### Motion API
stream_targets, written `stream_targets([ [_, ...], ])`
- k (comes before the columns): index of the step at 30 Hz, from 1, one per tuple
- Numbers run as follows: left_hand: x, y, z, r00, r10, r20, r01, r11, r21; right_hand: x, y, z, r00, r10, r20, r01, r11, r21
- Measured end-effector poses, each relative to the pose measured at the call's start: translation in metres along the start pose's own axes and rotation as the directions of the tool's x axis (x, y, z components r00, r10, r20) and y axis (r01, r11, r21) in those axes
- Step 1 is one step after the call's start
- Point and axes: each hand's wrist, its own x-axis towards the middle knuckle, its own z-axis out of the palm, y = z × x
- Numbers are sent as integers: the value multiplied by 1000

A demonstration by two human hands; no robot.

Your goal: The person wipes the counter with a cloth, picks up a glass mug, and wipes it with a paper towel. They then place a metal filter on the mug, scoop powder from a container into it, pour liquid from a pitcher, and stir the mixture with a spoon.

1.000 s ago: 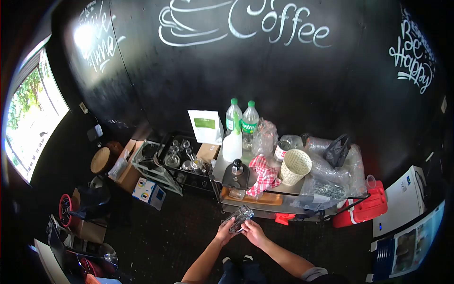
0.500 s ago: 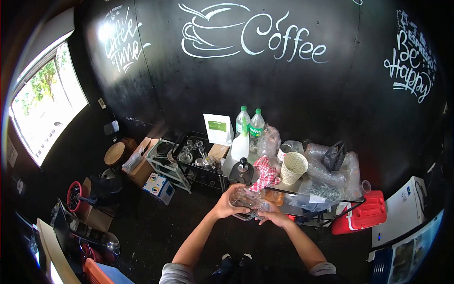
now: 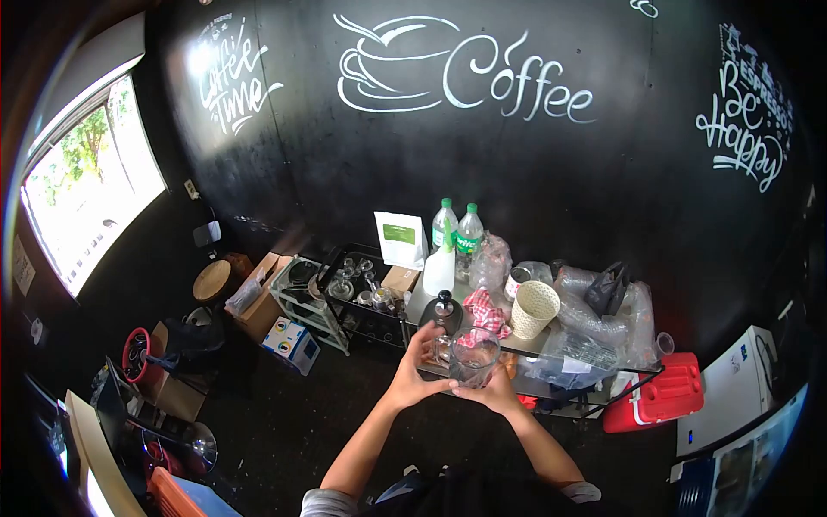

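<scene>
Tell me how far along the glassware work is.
Looks done: glass vessels stand on the black cart. In hand: clear glassware, held up by the left hand and right hand. Left: that piece isn't set down; whether more remains, I can't tell.

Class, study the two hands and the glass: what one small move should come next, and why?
I would probably bring the left hand in closer around the clear glass. Its fingers reach up, spread, while the right hand supports the glass low down, and the black knob appears just beyond them.
</scene>
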Motion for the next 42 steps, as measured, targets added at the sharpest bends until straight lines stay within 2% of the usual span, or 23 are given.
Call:
stream_targets([
  [1,-1,-3,3,1000,-5,12,5,1000,-7,-4,-3,-1,999,1,-33,-3,999,-43],
  [3,1,-10,7,977,-51,205,60,998,-37,-10,-7,-3,999,3,-39,-4,1000,-20],
  [4,5,0,11,977,-98,187,122,985,-121,-12,-10,-2,1000,-9,-21,8,998,-58],
  [6,14,-1,10,965,-95,244,128,984,-124,-15,-17,-3,995,-102,-9,98,972,-213],
  [9,26,2,15,936,-98,339,180,959,-219,-19,-32,3,986,-137,-98,127,987,-102],
  [11,38,2,21,900,-64,431,165,966,-200,-23,-42,-3,971,-172,-164,144,975,-167],
  [13,47,-4,28,893,-49,448,184,947,-263,-31,-52,-7,968,-144,-206,61,930,-362],
  [15,60,-14,41,846,36,532,162,933,-321,-41,-50,-7,937,-151,-316,27,931,-365],
  [17,71,-14,57,788,110,606,125,935,-332,-54,-59,-4,888,-98,-450,-23,966,-257],
  [18,74,-9,66,747,115,655,187,909,-373,-60,-60,-5,865,-154,-478,23,963,-269],
  [19,74,-9,77,696,142,704,208,898,-387,-70,-63,-2,825,-170,-539,6,956,-294],
  [21,64,-11,102,648,179,741,281,848,-450,-97,-69,9,747,-66,-662,-35,990,-138],
  [23,50,-12,130,561,227,796,358,801,-480,-128,-67,12,666,-111,-738,-69,976,-209],
  [25,34,-14,166,470,276,838,490,708,-508,-159,-76,19,563,-97,-821,-81,982,-171],
  [26,28,-13,186,393,325,860,438,756,-486,-173,-85,24,495,-105,-862,-78,983,-165],
  [27,17,-8,204,348,350,870,467,740,-484,-190,-90,29,444,-117,-888,-97,979,-178],
  [29,-7,10,238,271,356,894,524,725,-447,-225,-99,38,229,-210,-951,-110,964,-240],
  [31,-38,32,268,183,428,885,536,712,-455,-264,-116,49,149,-245,-958,-171,948,-269],
  [33,-77,45,299,174,477,861,654,598,-463,-301,-134,60,72,-283,-956,-231,928,-293],
  [35,-113,61,329,117,549,827,679,564,-470,-341,-154,75,20,-267,-964,-390,885,-253],
  [37,-151,77,360,59,571,819,714,549,-434,-380,-170,88,-71,-266,-961,-460,864,-205],
  [39,-195,97,388,-4,575,818,771,523,-363,-429,-169,95,-98,-434,-896,-567,764,-308],
  [42,-257,127,427,-145,632,761,743,578,-338,-477,-196,124,-252,-453,-855,-506,815,-283],
])
